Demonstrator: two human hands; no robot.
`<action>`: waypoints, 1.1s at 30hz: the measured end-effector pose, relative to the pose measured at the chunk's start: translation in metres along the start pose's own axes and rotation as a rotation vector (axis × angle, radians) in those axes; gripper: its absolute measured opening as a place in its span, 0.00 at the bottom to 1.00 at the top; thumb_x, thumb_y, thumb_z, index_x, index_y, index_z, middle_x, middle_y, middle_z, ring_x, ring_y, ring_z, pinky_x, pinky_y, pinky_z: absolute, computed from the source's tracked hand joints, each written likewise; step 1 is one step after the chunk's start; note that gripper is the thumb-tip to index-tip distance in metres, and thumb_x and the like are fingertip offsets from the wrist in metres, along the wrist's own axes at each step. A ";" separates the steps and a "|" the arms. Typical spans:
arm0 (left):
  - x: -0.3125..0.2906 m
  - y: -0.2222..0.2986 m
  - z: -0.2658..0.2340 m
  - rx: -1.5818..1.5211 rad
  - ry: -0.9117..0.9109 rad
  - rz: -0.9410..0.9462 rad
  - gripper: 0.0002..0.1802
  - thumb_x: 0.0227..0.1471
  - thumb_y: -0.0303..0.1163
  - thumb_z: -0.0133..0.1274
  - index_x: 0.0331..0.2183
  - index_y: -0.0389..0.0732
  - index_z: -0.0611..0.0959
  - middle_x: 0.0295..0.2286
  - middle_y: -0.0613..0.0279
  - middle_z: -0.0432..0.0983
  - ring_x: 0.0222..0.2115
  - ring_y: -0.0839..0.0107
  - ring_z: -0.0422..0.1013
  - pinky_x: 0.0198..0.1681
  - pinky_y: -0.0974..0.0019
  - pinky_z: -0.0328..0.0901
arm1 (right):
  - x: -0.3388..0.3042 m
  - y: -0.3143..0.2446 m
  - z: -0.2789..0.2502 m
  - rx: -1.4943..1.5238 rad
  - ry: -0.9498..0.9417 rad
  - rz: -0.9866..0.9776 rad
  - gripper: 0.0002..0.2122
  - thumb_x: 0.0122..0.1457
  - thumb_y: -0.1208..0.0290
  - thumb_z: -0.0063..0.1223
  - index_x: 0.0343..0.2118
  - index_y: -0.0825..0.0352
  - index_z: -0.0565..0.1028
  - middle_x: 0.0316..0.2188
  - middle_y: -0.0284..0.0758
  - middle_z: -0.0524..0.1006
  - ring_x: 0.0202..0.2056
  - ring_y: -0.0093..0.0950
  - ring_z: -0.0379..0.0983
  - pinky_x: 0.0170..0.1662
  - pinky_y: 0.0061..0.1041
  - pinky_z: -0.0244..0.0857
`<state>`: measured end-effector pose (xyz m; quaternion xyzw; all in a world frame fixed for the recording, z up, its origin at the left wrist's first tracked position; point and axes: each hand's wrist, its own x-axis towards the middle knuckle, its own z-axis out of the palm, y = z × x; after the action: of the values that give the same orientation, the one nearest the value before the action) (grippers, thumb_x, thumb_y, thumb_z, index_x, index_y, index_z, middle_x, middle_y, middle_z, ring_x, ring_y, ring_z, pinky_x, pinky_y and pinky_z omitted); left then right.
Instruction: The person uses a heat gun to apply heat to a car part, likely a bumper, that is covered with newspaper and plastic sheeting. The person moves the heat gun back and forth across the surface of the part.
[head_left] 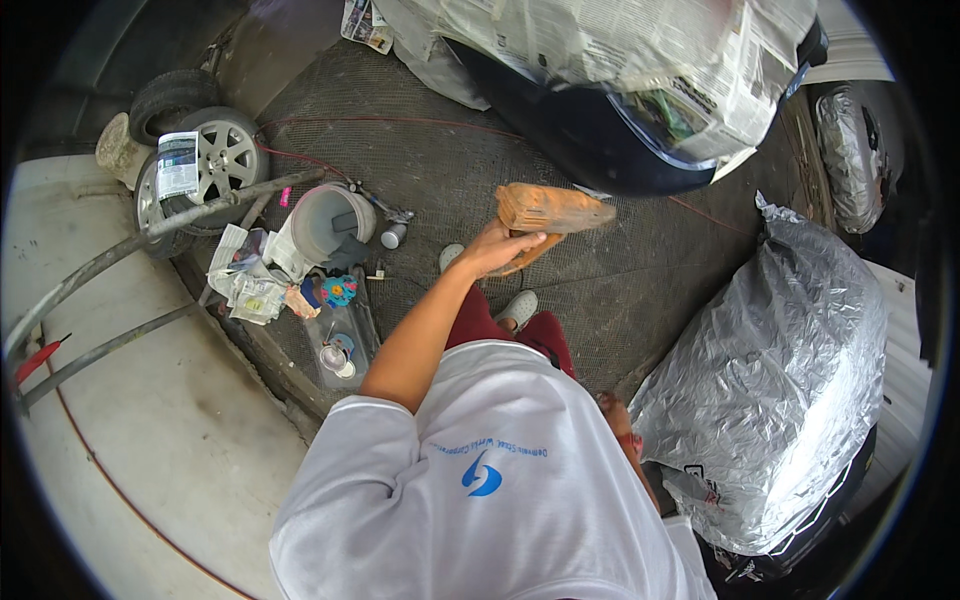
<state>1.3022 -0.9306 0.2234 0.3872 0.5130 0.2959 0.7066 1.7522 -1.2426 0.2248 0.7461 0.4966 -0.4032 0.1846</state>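
Note:
My left hand (pixel 492 250) is out in front of me, closed on a worn orange-brown block-shaped tool with a loop handle (pixel 545 209). My fingers wrap round its handle side, and the block points to the right. Its exact kind does not show. Just beyond it is a dark, glossy car bumper (pixel 590 135), with newspaper masking (pixel 600 45) over the parts above; the tool's far end comes close to the bumper's lower edge in the picture. My right hand (pixel 613 412) hangs low at my right side, partly behind my shirt, its fingers not clear.
On the left stand a pale bucket (pixel 325 225), a spray gun (pixel 397 215), crumpled newspaper (pixel 245 285) and a stack of wheels (pixel 220 155). Metal bars (pixel 160 228) cross the left side. A silver-covered vehicle (pixel 770 390) stands at right. A red hose (pixel 400 122) runs over the dark floor.

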 end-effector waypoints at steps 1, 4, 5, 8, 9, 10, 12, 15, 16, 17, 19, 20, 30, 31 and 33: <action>0.001 0.007 -0.011 -0.096 0.068 0.011 0.27 0.55 0.45 0.63 0.51 0.38 0.79 0.42 0.60 0.80 0.44 0.66 0.74 0.58 0.59 0.64 | -0.019 -0.009 0.001 0.055 0.030 0.025 0.24 0.55 0.67 0.62 0.55 0.67 0.73 0.44 0.48 0.81 0.46 0.46 0.79 0.48 0.43 0.73; 0.025 0.006 -0.076 -0.117 0.259 -0.013 0.26 0.56 0.45 0.62 0.50 0.39 0.80 0.42 0.62 0.80 0.47 0.66 0.73 0.60 0.56 0.61 | -0.055 -0.026 0.007 0.122 0.072 0.060 0.23 0.57 0.66 0.60 0.55 0.66 0.73 0.38 0.44 0.83 0.39 0.43 0.82 0.42 0.39 0.75; 0.039 0.002 -0.100 -0.132 0.316 0.011 0.28 0.57 0.46 0.62 0.53 0.39 0.78 0.45 0.61 0.79 0.49 0.65 0.72 0.61 0.56 0.60 | -0.068 -0.023 0.017 0.140 0.083 0.081 0.23 0.57 0.66 0.60 0.56 0.66 0.73 0.37 0.43 0.84 0.37 0.42 0.82 0.41 0.38 0.75; 0.071 0.011 -0.165 -0.149 0.597 0.031 0.34 0.60 0.48 0.59 0.60 0.39 0.73 0.56 0.55 0.73 0.58 0.62 0.66 0.63 0.55 0.58 | -0.087 -0.027 0.034 0.197 0.096 0.127 0.23 0.57 0.66 0.60 0.56 0.66 0.73 0.37 0.43 0.84 0.37 0.42 0.82 0.41 0.38 0.75; 0.084 0.010 -0.187 -0.176 0.661 0.017 0.34 0.60 0.48 0.60 0.61 0.39 0.73 0.57 0.53 0.71 0.59 0.60 0.66 0.62 0.56 0.60 | -0.090 -0.030 0.039 0.214 0.095 0.140 0.23 0.57 0.66 0.60 0.56 0.66 0.73 0.37 0.43 0.84 0.37 0.41 0.82 0.41 0.37 0.75; 0.098 0.008 -0.206 -0.202 0.725 0.005 0.35 0.59 0.47 0.60 0.61 0.39 0.72 0.59 0.51 0.69 0.60 0.58 0.66 0.60 0.57 0.61 | -0.095 -0.030 0.043 0.242 0.086 0.161 0.23 0.57 0.66 0.60 0.55 0.66 0.73 0.37 0.43 0.84 0.37 0.41 0.82 0.41 0.37 0.75; 0.114 0.021 -0.218 -0.153 0.819 -0.009 0.35 0.60 0.47 0.59 0.61 0.38 0.71 0.60 0.50 0.68 0.60 0.57 0.66 0.61 0.56 0.61 | -0.107 -0.031 0.056 0.299 0.079 0.215 0.23 0.57 0.66 0.60 0.55 0.66 0.73 0.37 0.43 0.84 0.37 0.41 0.82 0.41 0.37 0.75; 0.134 -0.003 -0.215 -0.132 0.881 -0.072 0.33 0.61 0.46 0.57 0.60 0.37 0.72 0.58 0.51 0.71 0.58 0.57 0.68 0.60 0.57 0.61 | -0.116 -0.029 0.060 0.343 0.063 0.263 0.23 0.57 0.66 0.60 0.55 0.66 0.73 0.38 0.43 0.84 0.38 0.40 0.82 0.41 0.36 0.75; 0.140 -0.023 -0.212 -0.132 0.877 -0.076 0.32 0.61 0.45 0.57 0.60 0.37 0.72 0.57 0.51 0.73 0.58 0.57 0.69 0.60 0.57 0.62 | -0.118 -0.029 0.060 0.355 0.056 0.275 0.23 0.57 0.66 0.60 0.55 0.66 0.73 0.38 0.43 0.84 0.38 0.40 0.82 0.41 0.36 0.75; 0.148 -0.056 -0.205 -0.073 0.857 0.019 0.31 0.61 0.44 0.57 0.58 0.37 0.73 0.55 0.50 0.74 0.57 0.56 0.70 0.60 0.57 0.62 | -0.118 -0.028 0.056 0.364 0.051 0.283 0.23 0.57 0.66 0.60 0.55 0.66 0.74 0.38 0.43 0.84 0.38 0.40 0.82 0.41 0.36 0.75; 0.144 -0.096 -0.168 0.121 0.730 -0.040 0.32 0.58 0.50 0.57 0.56 0.39 0.75 0.52 0.44 0.76 0.54 0.51 0.71 0.57 0.53 0.65 | -0.121 -0.023 0.054 0.385 0.049 0.307 0.23 0.57 0.66 0.60 0.55 0.66 0.74 0.38 0.43 0.84 0.38 0.39 0.82 0.42 0.36 0.75; 0.134 -0.099 -0.140 0.099 0.635 -0.147 0.32 0.57 0.52 0.57 0.55 0.39 0.77 0.50 0.44 0.77 0.51 0.50 0.73 0.55 0.53 0.66 | -0.126 -0.022 0.056 0.396 0.048 0.325 0.23 0.57 0.66 0.60 0.55 0.66 0.74 0.38 0.43 0.84 0.38 0.39 0.82 0.42 0.35 0.75; 0.119 -0.226 -0.055 0.332 -0.011 -0.462 0.39 0.55 0.59 0.58 0.60 0.44 0.75 0.57 0.49 0.72 0.60 0.52 0.67 0.63 0.51 0.61 | -0.149 -0.074 0.019 0.227 -0.105 0.314 0.20 0.61 0.67 0.59 0.55 0.68 0.74 0.38 0.42 0.83 0.38 0.36 0.82 0.43 0.32 0.75; 0.125 -0.221 -0.069 0.319 0.006 -0.495 0.39 0.55 0.59 0.58 0.60 0.43 0.75 0.57 0.49 0.73 0.60 0.53 0.67 0.63 0.51 0.61 | -0.156 -0.082 0.021 0.201 -0.101 0.347 0.20 0.61 0.67 0.59 0.55 0.67 0.74 0.38 0.43 0.84 0.39 0.36 0.82 0.44 0.33 0.75; 0.152 -0.236 -0.100 0.256 0.111 -0.519 0.40 0.56 0.61 0.56 0.59 0.41 0.75 0.55 0.50 0.75 0.58 0.53 0.69 0.62 0.49 0.62 | -0.163 -0.067 0.015 0.127 -0.122 0.383 0.21 0.61 0.65 0.58 0.56 0.66 0.73 0.40 0.44 0.84 0.42 0.38 0.82 0.45 0.34 0.76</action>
<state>1.2574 -0.9061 -0.0699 0.3120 0.6659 0.0589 0.6751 1.6571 -1.3197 0.3522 0.8111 0.3074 -0.4356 0.2403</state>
